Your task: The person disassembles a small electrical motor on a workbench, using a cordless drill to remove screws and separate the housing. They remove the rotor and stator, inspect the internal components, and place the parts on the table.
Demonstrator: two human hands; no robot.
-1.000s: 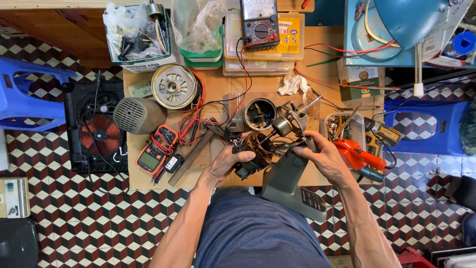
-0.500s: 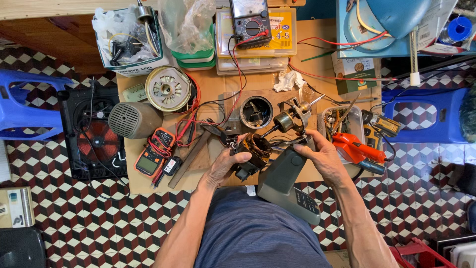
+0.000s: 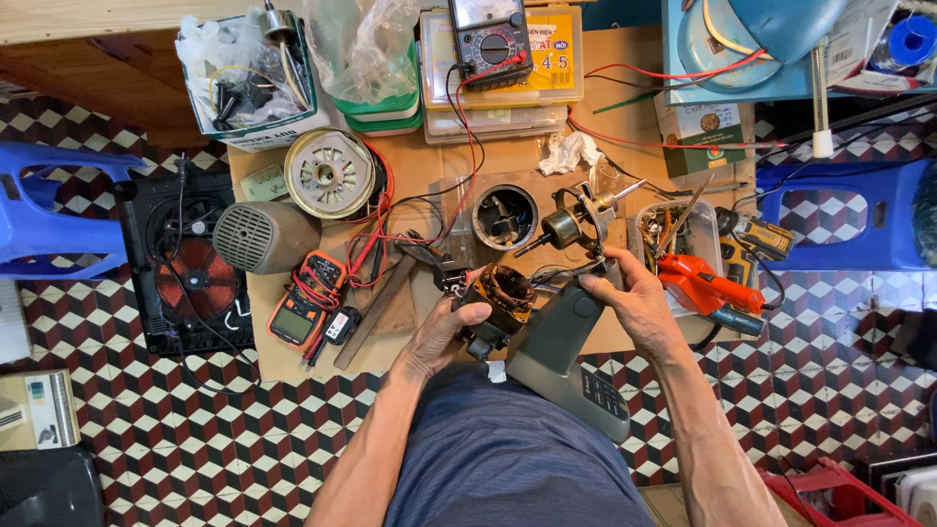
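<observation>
My left hand (image 3: pixel 444 337) grips a small motor stator with copper windings (image 3: pixel 503 293) at the near edge of the low wooden table (image 3: pixel 429 176). My right hand (image 3: pixel 634 303) rests on the top of a grey-green fan base (image 3: pixel 566 356) that leans against my lap, its fingers near thin wires by the stator. Just beyond lie a rotor with a shaft (image 3: pixel 564 226) and a round metal motor housing (image 3: pixel 505 216).
An orange multimeter (image 3: pixel 303 310), a grey motor cover (image 3: pixel 262 236), a round winding plate (image 3: pixel 328 174), an analogue meter (image 3: pixel 491 41), parts boxes (image 3: pixel 256 78) and an orange tool (image 3: pixel 705 285) crowd the table. An induction cooker (image 3: pixel 190 263) and blue stools (image 3: pixel 49 215) stand on the checkered floor.
The view has shifted slightly. My left hand has tightened around the stator and my right hand has moved a little left onto the fan base top.
</observation>
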